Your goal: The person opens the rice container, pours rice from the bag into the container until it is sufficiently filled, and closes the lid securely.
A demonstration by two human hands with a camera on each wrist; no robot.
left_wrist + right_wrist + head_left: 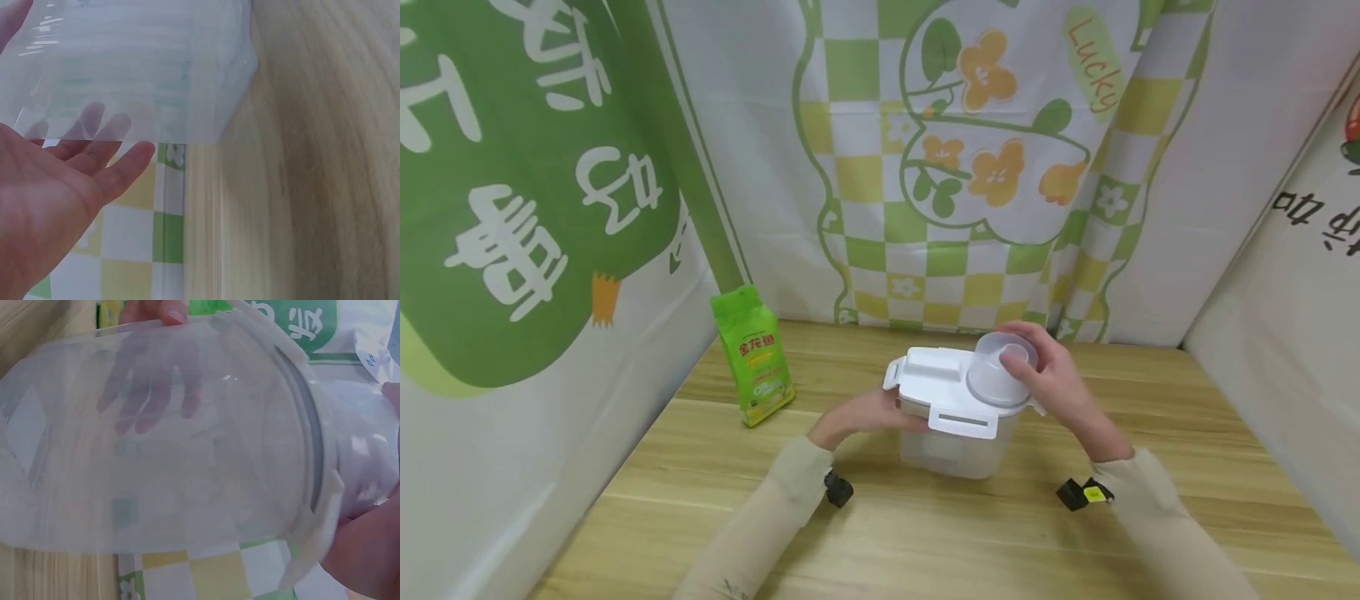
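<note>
1. Bag (pixel 752 357), bright green, stands on the wooden table (pixel 685 467), well apart from both hands.
2. The left hand (pixel 876 411) grasps the container's left side below the lid, thumb on the near face and fingers spread along the far wall. I'd say firm but not squeezing, since the plastic looks thin.
3. The clear container (pixel 955 454) is between the hands (whether its base touches the wood, I can't tell).
4. Its white lid (pixel 931 383) has the left clip (pixel 892 372) and front clip (pixel 964 422) sticking outward; best not to snag them.
5. A round clear cap (pixel 988 385) rises from the lid's right half.
6. The right hand (pixel 1054 383) grasps that cap, thumb against it, other fingers behind. Even pressure, steadied by the opposite hand, should work without tipping anything.
</note>
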